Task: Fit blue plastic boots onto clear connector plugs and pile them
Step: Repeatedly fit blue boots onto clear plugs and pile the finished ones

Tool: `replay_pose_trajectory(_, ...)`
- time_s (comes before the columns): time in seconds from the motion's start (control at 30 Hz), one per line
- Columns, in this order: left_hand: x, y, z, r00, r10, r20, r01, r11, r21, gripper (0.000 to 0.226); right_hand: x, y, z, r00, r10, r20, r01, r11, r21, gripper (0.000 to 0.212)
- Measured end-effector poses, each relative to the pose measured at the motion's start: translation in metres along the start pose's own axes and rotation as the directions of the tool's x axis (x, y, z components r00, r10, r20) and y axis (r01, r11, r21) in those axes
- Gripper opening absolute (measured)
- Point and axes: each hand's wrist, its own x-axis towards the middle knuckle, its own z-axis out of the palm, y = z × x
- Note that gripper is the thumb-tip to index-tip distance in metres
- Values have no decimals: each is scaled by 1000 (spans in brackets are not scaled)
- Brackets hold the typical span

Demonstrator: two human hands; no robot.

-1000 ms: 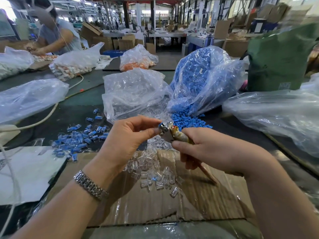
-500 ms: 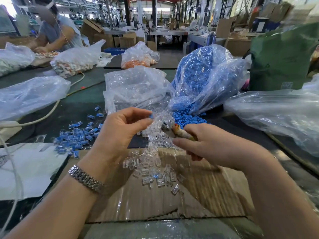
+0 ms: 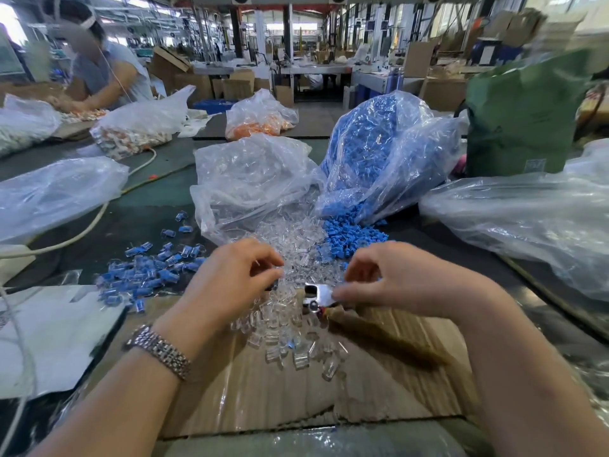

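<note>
Loose clear connector plugs (image 3: 290,328) spill from a clear bag (image 3: 250,179) onto a cardboard sheet (image 3: 296,400). Blue boots (image 3: 346,235) spill from a blue-filled bag (image 3: 379,153) just right of them. A pile of plugs fitted with blue boots (image 3: 148,268) lies to the left. My left hand (image 3: 230,285) hovers over the clear plugs with fingers curled, pinching at a clear plug. My right hand (image 3: 398,282) grips a metal-headed tool (image 3: 316,295) with a wooden handle, its head resting low on the plugs.
Large plastic bags lie at the left (image 3: 56,192) and right (image 3: 527,216). A green bag (image 3: 527,117) stands at the back right. A white cable (image 3: 99,216) crosses the dark table. White paper (image 3: 49,338) lies at the near left. Another person (image 3: 108,74) works at the far left.
Both hands dropped from chest height to the plug pile. My left hand left the tool's head and moved onto the clear plugs; the tool's head now rests low.
</note>
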Motion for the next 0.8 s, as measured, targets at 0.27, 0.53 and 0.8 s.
replay_pose_trajectory(0.27,8,0,12,991,-135,-18,134,989,-57,11,7,30,-12,924,235,-302,-260,965,-42,11)
replay_pose_trajectory(0.53,8,-3,4,958,-285,33,274,878,-392,12,10,26,-5,941,291,-172,-319,934,-161,8)
replay_pose_trajectory(0.8,7,2,-8,911,-269,314,376,222,-900,26,13,19,4,947,242,-213,-300,901,-312,14)
